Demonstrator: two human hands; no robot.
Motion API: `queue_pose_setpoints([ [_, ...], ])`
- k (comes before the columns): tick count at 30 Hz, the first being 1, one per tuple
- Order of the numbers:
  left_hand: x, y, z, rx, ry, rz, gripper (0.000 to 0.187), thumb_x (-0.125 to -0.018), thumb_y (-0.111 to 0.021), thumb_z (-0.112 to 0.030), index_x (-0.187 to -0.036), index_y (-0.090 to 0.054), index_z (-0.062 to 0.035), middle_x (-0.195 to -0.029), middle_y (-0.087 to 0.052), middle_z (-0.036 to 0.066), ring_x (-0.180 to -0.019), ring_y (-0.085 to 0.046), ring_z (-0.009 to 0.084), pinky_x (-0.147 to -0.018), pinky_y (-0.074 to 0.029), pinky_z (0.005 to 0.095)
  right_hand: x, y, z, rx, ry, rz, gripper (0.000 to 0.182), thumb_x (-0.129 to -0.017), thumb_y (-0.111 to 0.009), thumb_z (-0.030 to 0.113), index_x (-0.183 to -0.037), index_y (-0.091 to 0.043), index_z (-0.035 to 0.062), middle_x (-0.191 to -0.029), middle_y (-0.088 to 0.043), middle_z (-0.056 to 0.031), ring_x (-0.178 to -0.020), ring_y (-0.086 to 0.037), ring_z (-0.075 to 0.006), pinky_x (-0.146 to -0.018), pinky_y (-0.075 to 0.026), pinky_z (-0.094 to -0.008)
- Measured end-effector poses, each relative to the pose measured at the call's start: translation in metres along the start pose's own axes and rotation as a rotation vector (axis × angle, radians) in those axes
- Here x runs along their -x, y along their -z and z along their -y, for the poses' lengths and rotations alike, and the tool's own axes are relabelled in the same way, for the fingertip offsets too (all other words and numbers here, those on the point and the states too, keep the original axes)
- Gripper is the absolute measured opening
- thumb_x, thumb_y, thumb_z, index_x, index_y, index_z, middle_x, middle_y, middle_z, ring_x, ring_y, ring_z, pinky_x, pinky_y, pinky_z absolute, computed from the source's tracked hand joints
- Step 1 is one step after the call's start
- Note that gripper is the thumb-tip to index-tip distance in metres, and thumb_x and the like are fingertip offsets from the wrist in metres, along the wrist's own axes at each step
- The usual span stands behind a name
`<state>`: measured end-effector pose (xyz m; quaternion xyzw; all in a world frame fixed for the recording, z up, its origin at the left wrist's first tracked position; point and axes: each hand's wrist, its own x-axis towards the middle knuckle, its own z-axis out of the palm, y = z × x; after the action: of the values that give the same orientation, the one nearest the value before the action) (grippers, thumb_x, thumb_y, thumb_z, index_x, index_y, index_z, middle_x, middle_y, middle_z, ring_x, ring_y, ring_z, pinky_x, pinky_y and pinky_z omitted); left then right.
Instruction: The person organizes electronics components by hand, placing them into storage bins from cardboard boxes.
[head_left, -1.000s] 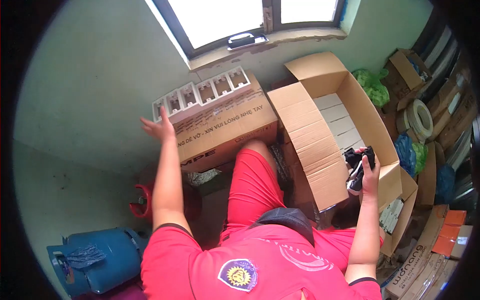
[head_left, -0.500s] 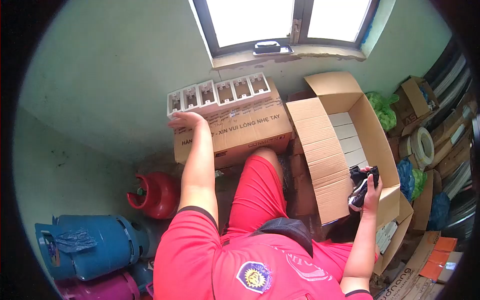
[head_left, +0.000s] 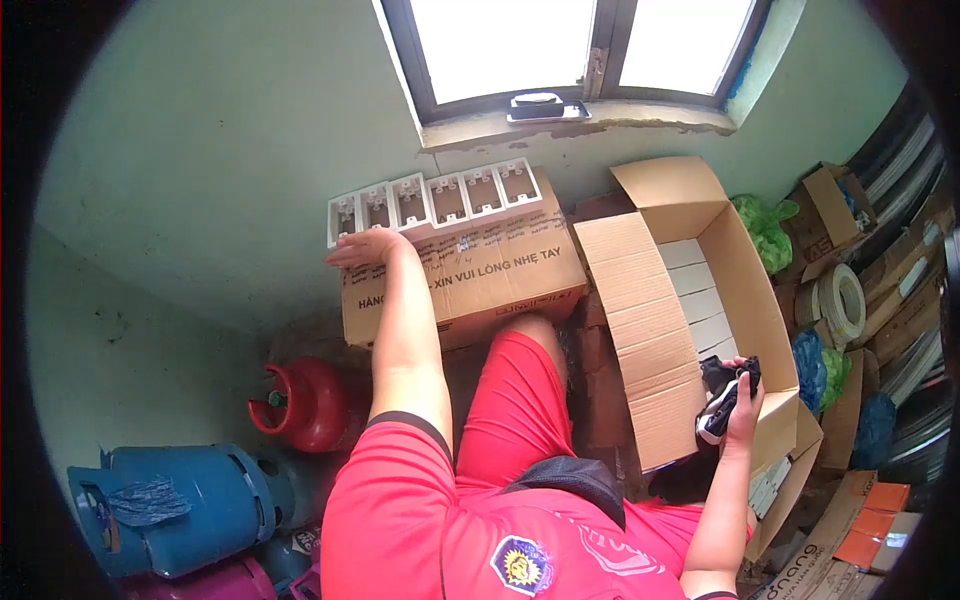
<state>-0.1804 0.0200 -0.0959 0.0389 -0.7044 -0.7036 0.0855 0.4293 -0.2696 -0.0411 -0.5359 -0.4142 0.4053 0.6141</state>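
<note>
My left hand rests flat on the closed cardboard box with printed text, right beside the left end of a row of white plastic boxes lined up on its far edge. My right hand grips a black and white cloth bundle over the near corner of the open cardboard box, which holds several white boxes. My red-clad leg stands between the two cartons.
A red gas cylinder and a blue gas cylinder stand at the left by the green wall. Green bags, a cable coil and more cartons crowd the right side. A window is above the ledge.
My left hand came down from the air onto the closed box beside the white plastic boxes. The view shifted left and down. My right hand kept the cloth bundle.
</note>
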Motion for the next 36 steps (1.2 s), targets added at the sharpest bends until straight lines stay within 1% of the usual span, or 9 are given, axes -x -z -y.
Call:
queue_pose_setpoints([
  [2, 0.005, 0.001, -0.008, -0.005, 0.011, 0.007, 0.071, -0.109, -0.014, -0.044, -0.157, -0.010, 0.0084, -0.165, -0.008, 0.029, -0.153, -0.010, 0.0447, -0.126, -0.009, 0.0517, -0.002, 0.001, -0.003, -0.013, 0.010, 0.001, 0.040, -0.102, -0.061, 0.034, -0.124, -0.058, 0.0002, -0.112, -0.066, -0.0126, -0.108, -0.063, -0.0227, -0.099, -0.050, -0.0373],
  [7, 0.012, 0.006, -0.015, 0.012, -0.035, 0.014, 0.070, -0.109, -0.014, -0.043, -0.156, -0.013, 0.0091, -0.164, -0.011, 0.029, -0.152, -0.011, 0.0466, -0.125, -0.010, 0.0541, -0.003, -0.003, -0.001, 0.007, -0.017, 0.001, 0.042, -0.102, -0.060, 0.035, -0.123, -0.058, -0.0011, -0.112, -0.065, -0.0132, -0.109, -0.062, -0.0231, -0.102, -0.048, -0.0382],
  [10, 0.002, -0.003, 0.000, -0.067, -0.087, -0.005, 0.070, -0.109, -0.015, -0.042, -0.156, -0.016, 0.0101, -0.164, -0.013, 0.030, -0.152, -0.013, 0.0462, -0.125, -0.011, 0.0538, -0.005, 0.001, -0.006, 0.007, -0.018, 0.009, 0.044, -0.102, -0.060, 0.036, -0.124, -0.057, -0.0014, -0.112, -0.065, -0.0135, -0.110, -0.062, -0.0232, -0.102, -0.048, -0.0384],
  [16, 0.003, -0.001, -0.001, -0.049, -0.071, 0.009, 0.068, -0.109, -0.015, -0.039, -0.153, -0.019, 0.0135, -0.161, -0.015, 0.033, -0.151, -0.016, 0.0448, -0.125, -0.013, 0.0527, -0.008, 0.006, -0.010, 0.036, -0.023, 0.015, 0.046, -0.102, -0.059, 0.040, -0.124, -0.058, -0.0017, -0.112, -0.065, -0.0137, -0.109, -0.061, -0.0233, -0.101, -0.047, -0.0384],
  [21, -0.005, -0.008, 0.010, -0.037, -0.076, -0.007, 0.069, -0.109, -0.015, -0.040, -0.154, -0.016, 0.0137, -0.161, -0.013, 0.034, -0.151, -0.016, 0.0449, -0.126, -0.015, 0.0516, -0.008, 0.007, -0.013, -0.043, -0.040, 0.026, 0.046, -0.102, -0.060, 0.037, -0.126, -0.055, -0.0018, -0.113, -0.063, -0.0147, -0.110, -0.061, -0.0241, -0.101, -0.049, -0.0389],
  [25, 0.007, 0.008, -0.012, 0.000, -0.042, 0.044, 0.070, -0.109, -0.014, -0.041, -0.155, -0.013, 0.0122, -0.162, -0.011, 0.033, -0.151, -0.015, 0.0445, -0.126, -0.015, 0.0515, -0.007, 0.008, -0.013, -0.041, -0.032, 0.031, 0.046, -0.102, -0.061, 0.037, -0.126, -0.054, -0.0024, -0.114, -0.063, -0.0147, -0.110, -0.061, -0.0242, -0.102, -0.049, -0.0393],
  [31, 0.006, 0.008, 0.001, 0.103, 0.002, 0.057, 0.072, -0.109, -0.013, -0.047, -0.158, -0.009, 0.0052, -0.166, -0.006, 0.026, -0.155, -0.009, 0.0371, -0.127, -0.010, 0.0458, -0.005, 0.003, -0.008, -0.023, -0.023, 0.015, 0.045, -0.102, -0.060, 0.036, -0.126, -0.055, -0.0014, -0.114, -0.064, -0.0145, -0.109, -0.061, -0.0238, -0.102, -0.048, -0.0384],
  [34, 0.037, 0.038, -0.032, 0.100, 0.209, 0.176, 0.073, -0.108, -0.011, -0.049, -0.159, -0.005, 0.0035, -0.168, -0.001, 0.021, -0.156, -0.005, 0.0310, -0.127, -0.006, 0.0425, -0.006, -0.001, -0.005, 0.049, 0.033, 0.002, 0.048, -0.101, -0.061, 0.042, -0.125, -0.057, 0.0008, -0.112, -0.065, -0.0134, -0.104, -0.063, -0.0224, -0.094, -0.052, -0.0368],
  [36, 0.056, 0.051, -0.016, 0.274, 0.154, 0.331, 0.075, -0.108, -0.011, -0.052, -0.160, -0.002, 0.0014, -0.169, 0.002, 0.018, -0.156, -0.002, 0.0277, -0.127, -0.004, 0.0413, -0.007, -0.001, -0.003, 0.029, 0.017, -0.026, 0.048, -0.101, -0.061, 0.042, -0.128, -0.055, 0.0021, -0.112, -0.065, -0.0134, -0.102, -0.064, -0.0221, -0.092, -0.053, -0.0360],
])
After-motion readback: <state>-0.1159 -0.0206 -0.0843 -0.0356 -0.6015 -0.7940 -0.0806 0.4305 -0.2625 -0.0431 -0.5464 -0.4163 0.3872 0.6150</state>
